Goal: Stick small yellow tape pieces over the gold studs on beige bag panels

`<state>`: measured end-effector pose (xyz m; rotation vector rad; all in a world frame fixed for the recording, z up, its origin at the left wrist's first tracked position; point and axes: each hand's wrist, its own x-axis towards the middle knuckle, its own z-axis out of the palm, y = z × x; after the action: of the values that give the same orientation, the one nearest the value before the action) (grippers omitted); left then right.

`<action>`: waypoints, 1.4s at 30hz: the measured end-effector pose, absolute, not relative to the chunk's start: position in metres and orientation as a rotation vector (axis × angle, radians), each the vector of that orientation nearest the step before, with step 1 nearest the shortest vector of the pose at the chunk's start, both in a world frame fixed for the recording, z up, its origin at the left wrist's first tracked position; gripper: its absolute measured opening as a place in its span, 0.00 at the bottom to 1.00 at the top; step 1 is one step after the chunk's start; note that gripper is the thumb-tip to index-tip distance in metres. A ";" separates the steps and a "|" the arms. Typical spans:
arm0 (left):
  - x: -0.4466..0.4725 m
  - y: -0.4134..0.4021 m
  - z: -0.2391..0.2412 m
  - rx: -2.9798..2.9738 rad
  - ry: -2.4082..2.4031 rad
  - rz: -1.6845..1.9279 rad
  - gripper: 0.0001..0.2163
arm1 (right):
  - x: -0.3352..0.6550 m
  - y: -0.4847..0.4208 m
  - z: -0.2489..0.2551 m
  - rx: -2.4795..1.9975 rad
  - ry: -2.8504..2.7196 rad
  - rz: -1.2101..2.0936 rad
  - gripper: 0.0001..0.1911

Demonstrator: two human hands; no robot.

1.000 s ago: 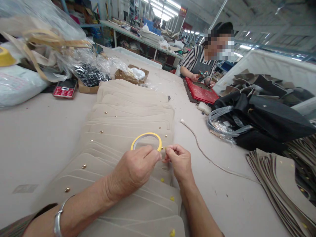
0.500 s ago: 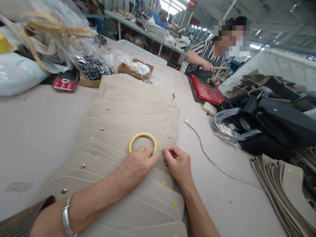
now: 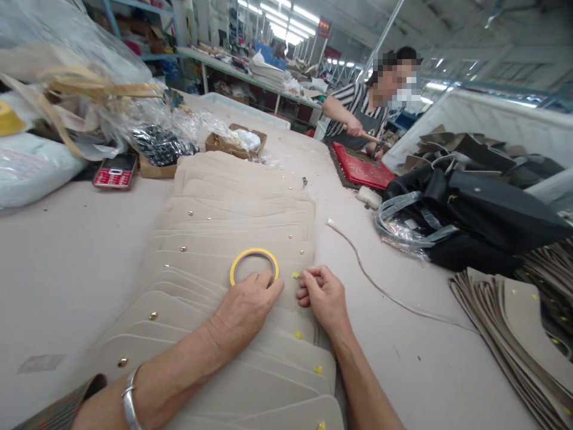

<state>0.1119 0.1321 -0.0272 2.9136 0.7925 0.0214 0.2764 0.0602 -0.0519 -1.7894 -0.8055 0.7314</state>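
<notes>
While gripping a roll of yellow tape (image 3: 254, 251) by its near rim with a closed left hand (image 3: 249, 306), on or just over a fanned stack of beige pieces (image 3: 244, 233) on the table (image 3: 76, 263), holds a half-curled right hand (image 3: 324, 295) just beside a yellow scrap (image 3: 295, 275) near the stack's right edge, thumb and forefinger close together; too small to say whether pinched. Could crumple or lift the scrap with a careless tug, and could slide the loose, overlapping pieces out of line by leaning too hard on them. Beyond, on the same table: a small cardboard box (image 3: 229, 152) of brassy bits (image 3: 220, 141) and a white bundle (image 3: 249, 140), and a second box (image 3: 156, 171) topped with black plastic-wrapped goods (image 3: 164, 149). At right, a white crate (image 3: 505, 119) with dark and beige cut pieces (image 3: 474, 155) jumbled inside.
</notes>
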 end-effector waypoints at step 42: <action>0.103 0.146 -0.023 2.692 0.265 0.800 0.21 | 0.266 0.040 -0.016 -1.453 -1.426 0.555 0.12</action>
<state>0.1031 0.1455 -0.0231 2.6919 0.2650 0.7998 0.2659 0.0401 -0.0159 -1.4532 -1.4262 0.5554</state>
